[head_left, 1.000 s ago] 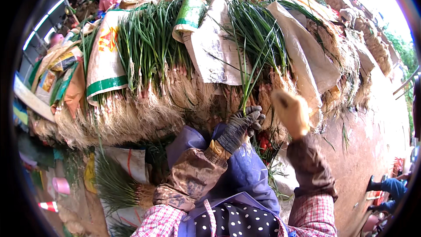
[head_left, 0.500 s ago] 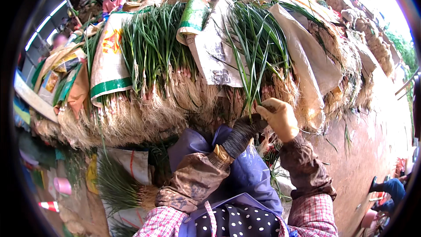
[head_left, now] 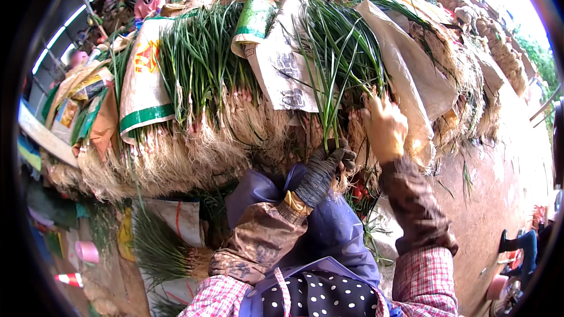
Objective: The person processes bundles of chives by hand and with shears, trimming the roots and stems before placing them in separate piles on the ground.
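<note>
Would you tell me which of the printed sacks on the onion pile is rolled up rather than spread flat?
The green sack, rolled into a tube at the pile's top; the others lie flat.

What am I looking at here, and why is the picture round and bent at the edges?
There is no machine here: a person wears a wide fisheye camera on the head, looking down at their own two hands, and that lens bends straight lines near the rim. The arms come in from the bottom edge, in checked sleeves with brown sleeve covers. The left hand, in a dark knitted glove, is closed around a few green onion stalks near their lower ends. The right hand, in a pale yellowish glove, rests on the big heap of green onions, whose pale roots face the person. Woven sacks lie between the bundles. A smaller bundle lies lower left, beside a pink cup. The ground on the right is bare earth.
</note>
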`<state>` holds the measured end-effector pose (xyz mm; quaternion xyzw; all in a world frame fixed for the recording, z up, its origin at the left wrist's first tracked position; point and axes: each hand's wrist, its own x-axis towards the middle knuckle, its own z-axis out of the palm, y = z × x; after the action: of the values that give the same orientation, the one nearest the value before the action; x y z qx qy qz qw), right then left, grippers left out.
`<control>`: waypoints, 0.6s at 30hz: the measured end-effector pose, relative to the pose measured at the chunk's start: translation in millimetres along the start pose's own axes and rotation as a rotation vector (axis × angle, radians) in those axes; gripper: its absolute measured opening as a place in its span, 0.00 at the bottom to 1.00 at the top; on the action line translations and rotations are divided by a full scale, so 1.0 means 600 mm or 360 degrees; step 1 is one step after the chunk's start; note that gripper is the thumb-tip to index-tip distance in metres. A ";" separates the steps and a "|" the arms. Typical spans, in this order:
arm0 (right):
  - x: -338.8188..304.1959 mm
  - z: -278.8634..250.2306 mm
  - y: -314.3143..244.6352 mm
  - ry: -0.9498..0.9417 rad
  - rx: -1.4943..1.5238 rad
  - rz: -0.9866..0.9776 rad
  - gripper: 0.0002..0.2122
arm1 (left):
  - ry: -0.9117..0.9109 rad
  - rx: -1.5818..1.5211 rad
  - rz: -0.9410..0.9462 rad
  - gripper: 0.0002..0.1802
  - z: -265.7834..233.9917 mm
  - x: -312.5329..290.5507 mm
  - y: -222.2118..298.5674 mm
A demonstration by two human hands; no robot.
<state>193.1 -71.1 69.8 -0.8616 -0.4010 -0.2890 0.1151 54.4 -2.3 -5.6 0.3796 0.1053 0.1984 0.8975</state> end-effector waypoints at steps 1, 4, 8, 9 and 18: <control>0.040 0.005 0.001 -0.0029 -0.0112 0.0019 0.14 | -0.0031 -0.0041 -0.0002 0.12 -0.004 0.003 -0.005; 0.095 0.038 0.045 -0.0154 -0.0214 -0.0076 0.10 | -0.0018 0.0073 0.0004 0.13 0.005 0.010 -0.005; 0.052 -0.011 -0.016 -0.0428 0.0288 0.0088 0.08 | 0.0020 0.0320 -0.0055 0.10 0.016 -0.006 0.031; 0.026 -0.020 -0.025 -0.0464 0.0526 0.0108 0.09 | -0.0009 0.0534 -0.0063 0.09 0.027 -0.016 0.044; -0.118 0.001 0.003 -0.0602 0.1629 0.1029 0.06 | 0.0182 0.0869 -0.0388 0.10 0.037 -0.022 0.026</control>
<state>158.6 -116.4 27.7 -0.8112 -0.2214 0.1459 0.5211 46.1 -12.5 21.5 0.5794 0.2500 0.0746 0.7722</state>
